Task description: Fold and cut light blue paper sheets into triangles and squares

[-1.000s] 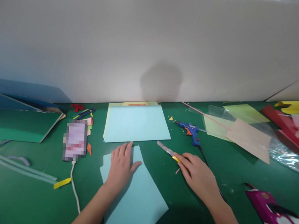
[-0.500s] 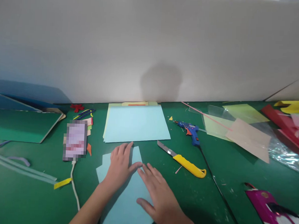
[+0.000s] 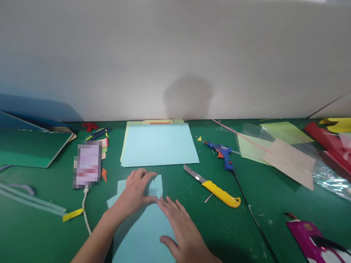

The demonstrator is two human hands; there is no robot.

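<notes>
Light blue paper (image 3: 143,238) lies on the green table in front of me, partly hidden by my hands and arms. My left hand (image 3: 136,190) is curled over its upper part, thumb and index finger around a small raised, creased bit of the sheet. My right hand (image 3: 181,228) rests along the paper's right edge, fingers stretched out and thumb apart, holding nothing. The fingertips of the right hand are close to the left thumb. Past my hands lies a stack of paper with a light blue sheet (image 3: 161,146) on top.
Right of the paper lie a yellow utility knife (image 3: 221,192), its blade out, and a blue glue gun (image 3: 225,155) with a black cord. A blurred-out, cabled device (image 3: 88,164) is at left. Coloured sheets (image 3: 290,161) and a magenta device (image 3: 307,240) are at right.
My left hand has gone from lying fairly flat to curling its fingers, and the paper beneath it now bulges and creases. Both hands have shifted slightly left with the sheet.
</notes>
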